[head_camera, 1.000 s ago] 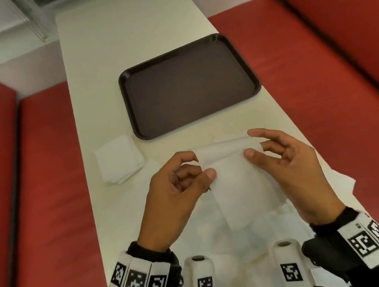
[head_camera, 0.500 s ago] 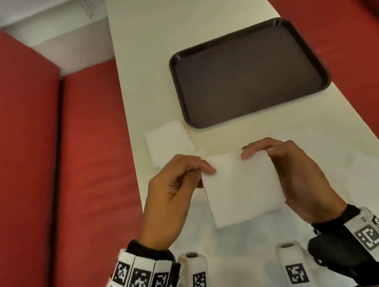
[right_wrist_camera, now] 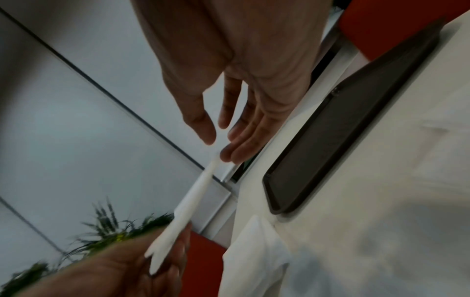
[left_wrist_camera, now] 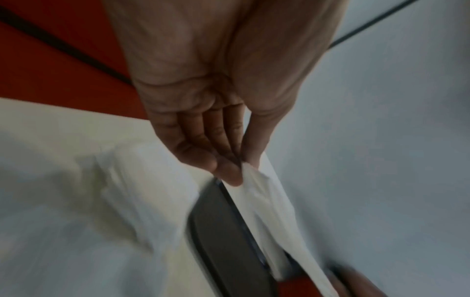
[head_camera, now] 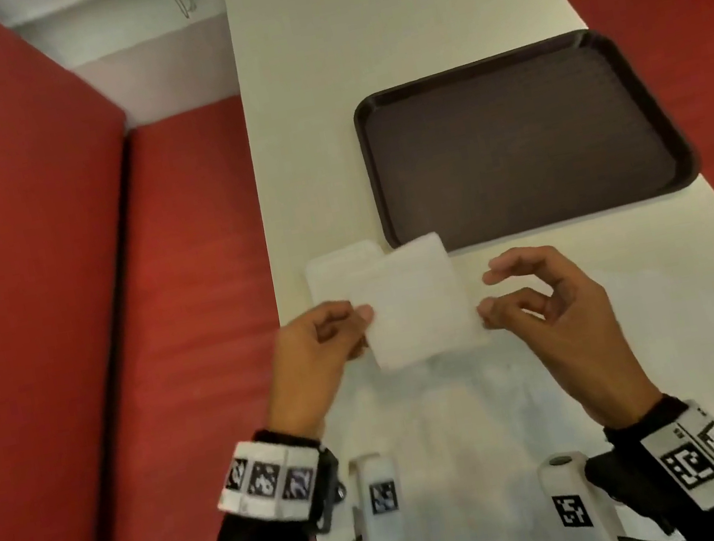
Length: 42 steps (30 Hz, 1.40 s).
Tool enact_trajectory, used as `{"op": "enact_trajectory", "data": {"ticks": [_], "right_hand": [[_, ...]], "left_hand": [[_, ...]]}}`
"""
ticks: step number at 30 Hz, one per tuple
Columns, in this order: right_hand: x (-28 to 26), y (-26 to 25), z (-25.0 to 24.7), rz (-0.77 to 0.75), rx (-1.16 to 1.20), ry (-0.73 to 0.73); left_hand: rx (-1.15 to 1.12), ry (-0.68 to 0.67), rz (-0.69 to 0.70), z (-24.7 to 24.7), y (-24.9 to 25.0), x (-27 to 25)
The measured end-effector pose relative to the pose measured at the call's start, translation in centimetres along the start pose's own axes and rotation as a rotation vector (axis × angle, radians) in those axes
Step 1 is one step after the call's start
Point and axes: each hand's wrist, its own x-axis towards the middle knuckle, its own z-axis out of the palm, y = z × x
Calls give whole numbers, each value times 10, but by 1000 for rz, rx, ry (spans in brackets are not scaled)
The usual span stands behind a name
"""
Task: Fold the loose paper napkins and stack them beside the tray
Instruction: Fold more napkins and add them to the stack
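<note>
Pinching folded napkin (head_camera: 415, 303) at frame centre with left hand (head_camera: 316, 349), right hand (head_camera: 548, 308) loosely open just beside it, above stack (head_camera: 336, 274) near tray (head_camera: 522, 136).

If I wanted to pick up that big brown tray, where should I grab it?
Probably by the raised rim of the dark brown plastic tray, on its left edge. The tray lies flat on the white table, so fingers hook under the lip there, clear of the white folded napkin stack at its near corner.
</note>
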Motion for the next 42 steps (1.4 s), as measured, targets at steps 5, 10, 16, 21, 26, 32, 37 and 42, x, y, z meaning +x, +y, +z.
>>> {"op": "enact_trajectory", "data": {"ticks": [5,10,16,21,26,32,37,42], "right_hand": [[-1,11,-34,36,-83,65],[-19,22,-74,77,-170,121],[-49,23,-112,97,-190,188],[-85,24,-159,68,-221,242],[-129,43,-205,123,-389,207],[-158,102,-200,234,-801,-167],[-162,120,-181,155,-1084,-233],[-161,128,-176,75,-1033,-174]], "left_hand": [[172,85,-19,-31,-6,70],[657,179,-16,-38,-15,96],[1014,376,26,-14,1,55],[865,19,228,62,10,-30],[872,-468,237,164,-41,-117],[968,-373,260,212,-94,-154],[1097,-373,327,214,-120,-159],[1126,-384,420,211,-120,-157]]}}
